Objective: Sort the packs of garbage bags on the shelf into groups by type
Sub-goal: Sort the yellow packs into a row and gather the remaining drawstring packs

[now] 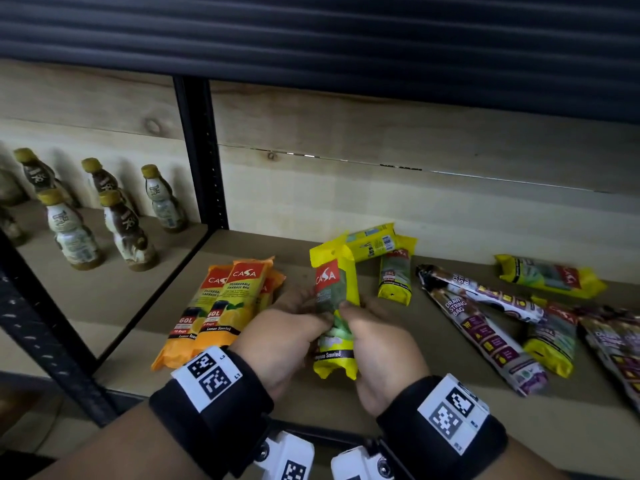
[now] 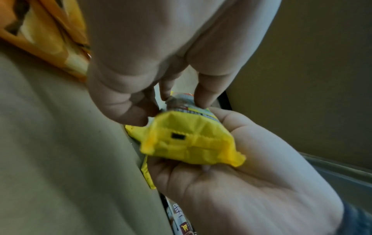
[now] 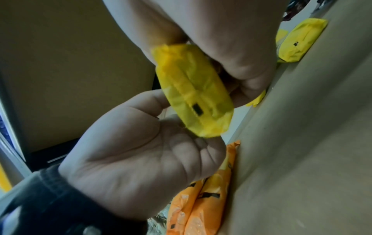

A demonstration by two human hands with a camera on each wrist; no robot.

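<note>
Holding yellow pack (image 1: 335, 306) upright above shelf (image 1: 284, 386), both hands on it: left hand (image 1: 284, 337) and right hand (image 1: 382, 344), fingers curled round middle. Looks light, soft, crinkly film, probably bit slippery; grab mid-body, not floppy sealed ends. Orange packs (image 1: 221, 306) grouped just left, more yellow packs (image 1: 388, 261) behind, drawstring packs (image 1: 481, 327) scattered right. Wood-panel back, bottles (image 1: 117, 216) in next bay, dim light.

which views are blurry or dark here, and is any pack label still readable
Head view: dim and bowed at the edges, yet CASA reads on the held yellow pack and orange packs. Left wrist view: soft, motion-smeared pack end. Right wrist view: equally soft, no label legible.
</note>
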